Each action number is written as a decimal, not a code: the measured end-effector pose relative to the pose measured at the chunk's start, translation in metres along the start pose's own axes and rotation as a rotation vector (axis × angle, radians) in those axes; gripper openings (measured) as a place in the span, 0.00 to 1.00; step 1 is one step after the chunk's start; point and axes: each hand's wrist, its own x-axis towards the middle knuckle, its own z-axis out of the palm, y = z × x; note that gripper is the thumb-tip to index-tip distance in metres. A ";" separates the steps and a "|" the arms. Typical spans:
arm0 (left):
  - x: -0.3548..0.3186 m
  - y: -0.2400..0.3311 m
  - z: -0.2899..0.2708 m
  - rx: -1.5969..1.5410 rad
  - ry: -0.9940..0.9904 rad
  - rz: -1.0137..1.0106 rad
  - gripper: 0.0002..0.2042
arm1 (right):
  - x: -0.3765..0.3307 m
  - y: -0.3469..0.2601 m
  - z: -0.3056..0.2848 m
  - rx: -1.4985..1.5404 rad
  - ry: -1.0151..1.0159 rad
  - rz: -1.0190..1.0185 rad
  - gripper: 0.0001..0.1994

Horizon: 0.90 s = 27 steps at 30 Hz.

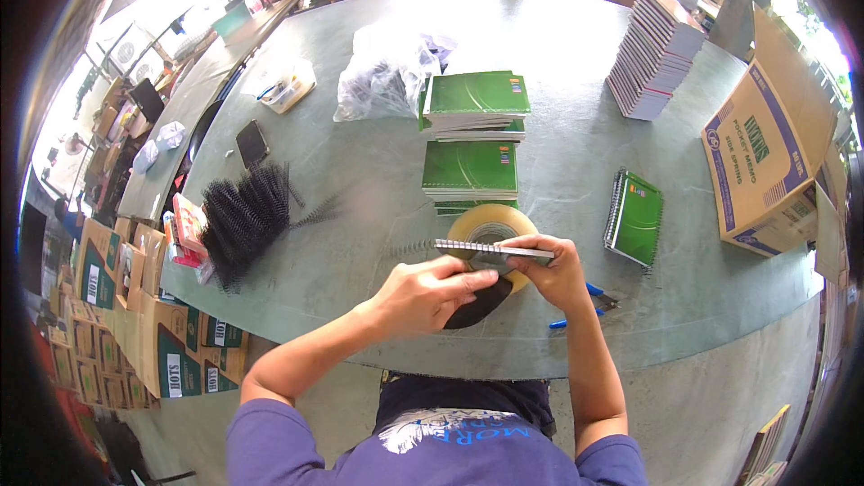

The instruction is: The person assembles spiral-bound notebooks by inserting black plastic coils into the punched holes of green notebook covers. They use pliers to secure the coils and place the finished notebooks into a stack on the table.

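A small notebook [511,255] is held edge-up over the near middle of the table, its row of punched holes and wire uppermost. My right hand [556,272] grips its right end between thumb and fingers. Against its lower left side, the curled fingers of my left hand [436,292] press on it. A thin black spiral coil [412,249] sticks out past the notebook's left end. Just behind and below lies a wide roll of clear tape [461,224], partly covered by the notebook and hands. A black rounded object [479,310] shows under my left hand.
Green notebook stacks [472,166] stand beyond the tape. Black spiral coils [243,225] heap at left, near a phone [252,143]. Blue-handled cutters [576,316] lie by my right forearm. Bound green notebooks [635,220], a tall stack [655,54] and an open carton [760,157] are at right.
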 end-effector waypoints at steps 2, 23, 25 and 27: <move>0.021 0.000 -0.013 -0.152 0.499 0.008 0.20 | -0.006 0.006 -0.001 -0.007 0.008 0.000 0.12; 0.030 0.026 -0.026 0.160 0.444 0.022 0.17 | -0.003 0.007 -0.006 0.027 -0.030 -0.008 0.15; 0.026 0.021 0.000 -0.041 0.376 -0.104 0.19 | -0.001 0.001 -0.003 0.020 -0.004 -0.097 0.16; 0.023 0.017 -0.001 0.010 0.462 -0.015 0.20 | -0.005 0.003 -0.005 0.044 -0.024 -0.023 0.16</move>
